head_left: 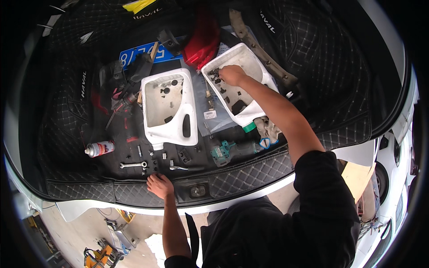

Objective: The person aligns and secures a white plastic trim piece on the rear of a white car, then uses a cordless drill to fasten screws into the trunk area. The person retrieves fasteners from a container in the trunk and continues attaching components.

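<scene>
Reaching into a cut-open white plastic jug [210,68] on the right, my right hand [233,75] is closed with its fingertips among small dark fasteners [217,80]. Whatever those fingers hold is hidden. My left hand [160,185] is at the near edge of the car boot, fingers curled, just below a small dark part [154,169]; I cannot make out anything in it. A second cut-open white jug [193,105] stands left of the first, with several clips and screws inside. A combination wrench [133,165] and a ratchet [178,168] lie near my left hand.
A teal power tool [225,152] and a glove [267,130] lie below the right jug. A spray can [100,148] is at the left. Behind the jugs are a red tail light [203,42] and a blue number plate [147,52]. The quilted boot sill [250,178] runs along the front.
</scene>
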### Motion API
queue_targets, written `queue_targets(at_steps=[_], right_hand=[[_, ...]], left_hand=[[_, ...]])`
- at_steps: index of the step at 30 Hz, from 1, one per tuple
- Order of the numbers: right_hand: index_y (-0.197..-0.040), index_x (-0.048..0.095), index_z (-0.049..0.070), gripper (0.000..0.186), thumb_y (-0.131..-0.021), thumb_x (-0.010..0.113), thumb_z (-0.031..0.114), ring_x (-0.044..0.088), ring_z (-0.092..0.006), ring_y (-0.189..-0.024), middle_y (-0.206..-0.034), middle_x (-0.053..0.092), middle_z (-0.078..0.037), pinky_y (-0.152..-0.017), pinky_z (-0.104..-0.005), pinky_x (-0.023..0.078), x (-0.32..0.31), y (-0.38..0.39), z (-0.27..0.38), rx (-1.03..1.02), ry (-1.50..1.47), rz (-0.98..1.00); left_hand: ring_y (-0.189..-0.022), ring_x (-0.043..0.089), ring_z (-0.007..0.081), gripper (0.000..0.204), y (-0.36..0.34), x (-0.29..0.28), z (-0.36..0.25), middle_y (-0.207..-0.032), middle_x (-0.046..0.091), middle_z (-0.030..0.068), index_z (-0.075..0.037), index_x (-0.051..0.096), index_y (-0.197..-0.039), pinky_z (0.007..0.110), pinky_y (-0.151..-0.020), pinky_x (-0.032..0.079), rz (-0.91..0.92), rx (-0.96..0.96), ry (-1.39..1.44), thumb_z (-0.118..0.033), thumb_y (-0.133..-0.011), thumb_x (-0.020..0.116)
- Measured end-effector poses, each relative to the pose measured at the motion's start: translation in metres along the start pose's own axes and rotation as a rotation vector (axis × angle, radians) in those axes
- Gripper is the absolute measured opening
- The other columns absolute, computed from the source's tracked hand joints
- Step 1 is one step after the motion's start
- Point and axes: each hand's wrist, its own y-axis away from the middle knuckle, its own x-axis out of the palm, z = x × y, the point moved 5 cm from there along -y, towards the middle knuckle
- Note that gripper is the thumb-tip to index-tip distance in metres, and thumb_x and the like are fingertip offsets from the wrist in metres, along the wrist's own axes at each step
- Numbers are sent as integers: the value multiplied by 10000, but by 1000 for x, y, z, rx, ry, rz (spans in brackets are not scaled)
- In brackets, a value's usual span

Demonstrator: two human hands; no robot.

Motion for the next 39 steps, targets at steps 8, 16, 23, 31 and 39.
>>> queue_targets(at_steps=[8, 16, 23, 31, 39], right_hand=[[-923, 696, 116, 178, -796, 577, 156, 647, -306, -950, -993, 676, -113, -808, -431, 515, 4, -3, 20, -118, 102, 98], [-877, 715, 115, 166, -779, 590, 162, 661, -296, -914, -962, 693, -112, -780, -417, 526, 18, -2, 13, -153, 192, 107], [-844, 618, 18, 194, -825, 512, 179, 623, -186, -603, -790, 636, -100, -529, -300, 496, -30, 26, -21, 561, -1470, -101], [-691, 463, 70, 120, -796, 520, 89, 421, -164, -475, -642, 496, -53, -431, -273, 331, -21, 20, -36, 436, -2129, -350], [-819, 610, 59, 140, -827, 517, 163, 564, -255, -732, -819, 619, -130, -643, -372, 441, -6, 8, -13, 424, -896, -94]], left_hand=[[-931, 514, 346, 217, 0, 2, 1, -946, 549, 135, -52, 520, -932, 460, -783, 373, 28, -28, -13, -253, -855, 497], [-944, 518, 349, 224, -3, -1, -3, -943, 548, 133, -53, 520, -945, 467, -786, 378, 41, -20, -8, -255, -852, 503], [-909, 510, 339, 184, 0, -1, 0, -938, 545, 118, -73, 524, -923, 451, -766, 364, 4, -19, 32, -231, -830, 515], [-908, 510, 339, 186, -1, -2, -1, -928, 541, 118, -68, 523, -913, 448, -762, 365, 0, -18, 30, -234, -828, 521], [-909, 514, 336, 181, -3, -4, -2, -925, 547, 114, -74, 534, -915, 448, -759, 366, 1, -32, 50, -233, -829, 520]])
